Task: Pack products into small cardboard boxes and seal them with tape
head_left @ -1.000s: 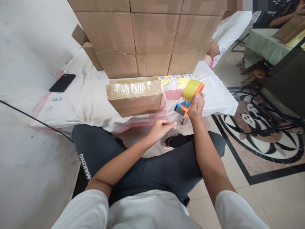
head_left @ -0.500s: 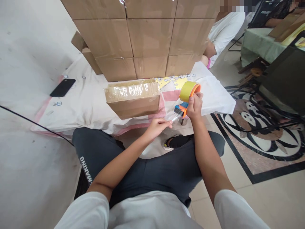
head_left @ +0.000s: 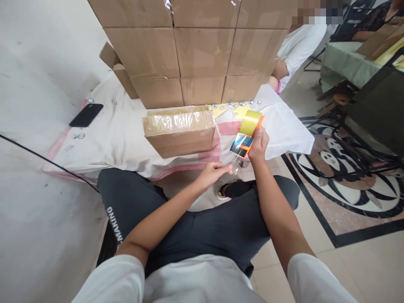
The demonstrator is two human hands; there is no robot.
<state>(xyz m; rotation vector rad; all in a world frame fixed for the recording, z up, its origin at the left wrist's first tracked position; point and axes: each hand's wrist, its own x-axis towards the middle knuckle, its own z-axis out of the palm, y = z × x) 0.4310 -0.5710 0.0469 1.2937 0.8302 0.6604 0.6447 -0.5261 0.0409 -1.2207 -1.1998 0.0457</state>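
Observation:
My right hand [head_left: 259,144] is wrapped round an orange and blue tape dispenser [head_left: 242,148] that carries a yellowish roll of packing tape [head_left: 251,122]. A clear strip of tape [head_left: 236,162] hangs from the dispenser's lower end, and my left hand [head_left: 217,171] pinches its free end between thumb and fingers. Just beyond and to the left of my hands lies a closed cardboard box [head_left: 181,142] with shiny tape along its top. Neither hand touches this box.
Stacked cardboard boxes [head_left: 202,52] rise at the back of the cloth-covered table [head_left: 126,143]. An open-flapped box [head_left: 121,75] leans at their left. A black phone [head_left: 86,115] lies by the wall. Another person's white sleeve [head_left: 304,44] shows behind, and a dark chair [head_left: 375,109] stands at right.
My right hand has turned the dispenser, so the roll now faces me more side-on. My left hand has moved slightly right and down with the tape end. The camera view has shifted a little.

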